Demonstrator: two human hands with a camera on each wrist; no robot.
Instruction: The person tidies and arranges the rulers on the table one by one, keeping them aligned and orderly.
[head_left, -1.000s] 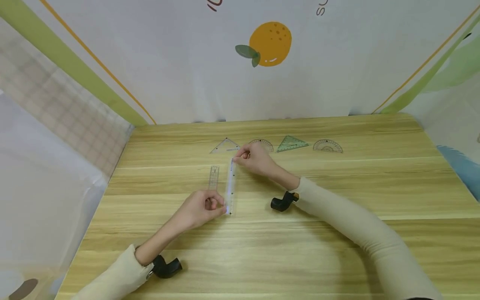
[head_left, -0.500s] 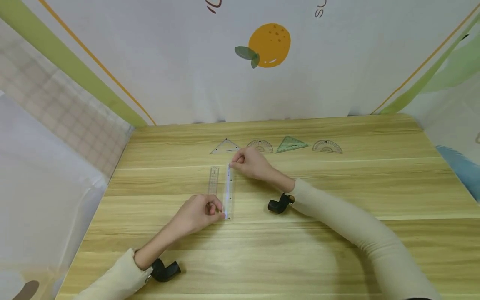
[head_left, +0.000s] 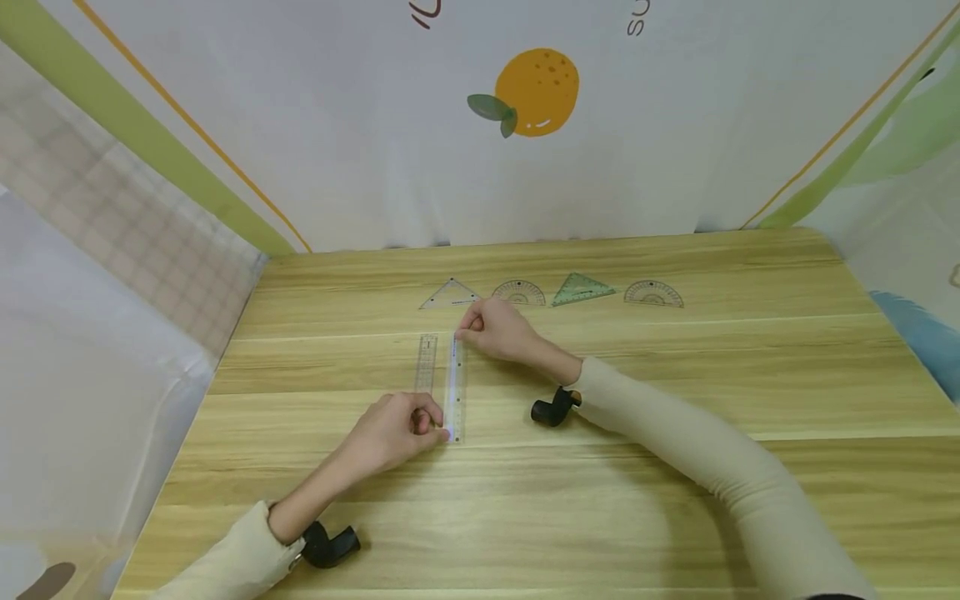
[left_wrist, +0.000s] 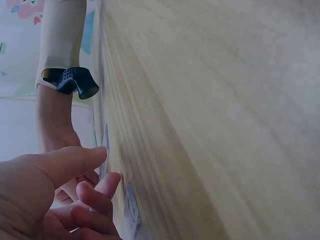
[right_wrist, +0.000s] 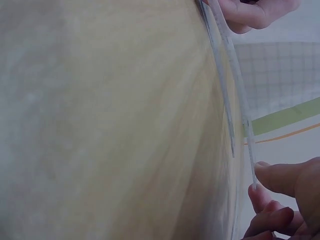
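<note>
A long clear ruler point(head_left: 453, 387) runs lengthwise away from me at the middle of the table. Its far end is pinched between thumb and finger of my right hand point(head_left: 504, 330). At the near end my left hand point(head_left: 392, 430) holds the ruler by its left edge, thumb on top. In the right wrist view the long ruler point(right_wrist: 241, 85) stands slightly off the tabletop, over another thin clear strip point(right_wrist: 223, 90). Just left of it lies a shorter clear ruler point(head_left: 426, 362), its near end close to my left fingers.
Along the back lie a clear set square point(head_left: 450, 292), a clear protractor point(head_left: 519, 292), a green set square point(head_left: 582, 288) and another protractor point(head_left: 653, 292). The wooden table point(head_left: 570, 508) ends at a white curtain point(head_left: 360, 125) printed with an orange.
Both hands have shifted the long ruler slightly toward me and to the left, closer beside the short ruler. The pieces in the back row keep their places.
</note>
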